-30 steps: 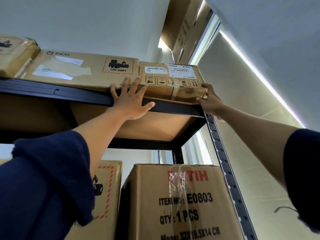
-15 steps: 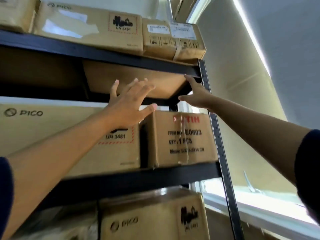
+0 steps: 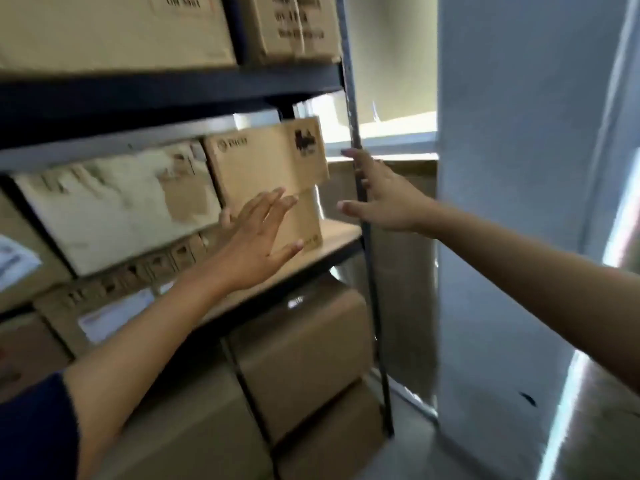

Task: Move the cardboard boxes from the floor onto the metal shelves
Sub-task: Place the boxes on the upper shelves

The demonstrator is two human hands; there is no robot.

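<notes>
My left hand is spread flat, fingers straight, before the tan cardboard box on the dark metal shelf. My right hand is open too, holding nothing, beside the shelf's black upright post.

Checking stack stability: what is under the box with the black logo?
The box sits on another cardboard box resting on the shelf board. The left hand covers that lower box's left part.

Dark navy short sleeve on left arm, bare forearms, no gloves
</notes>
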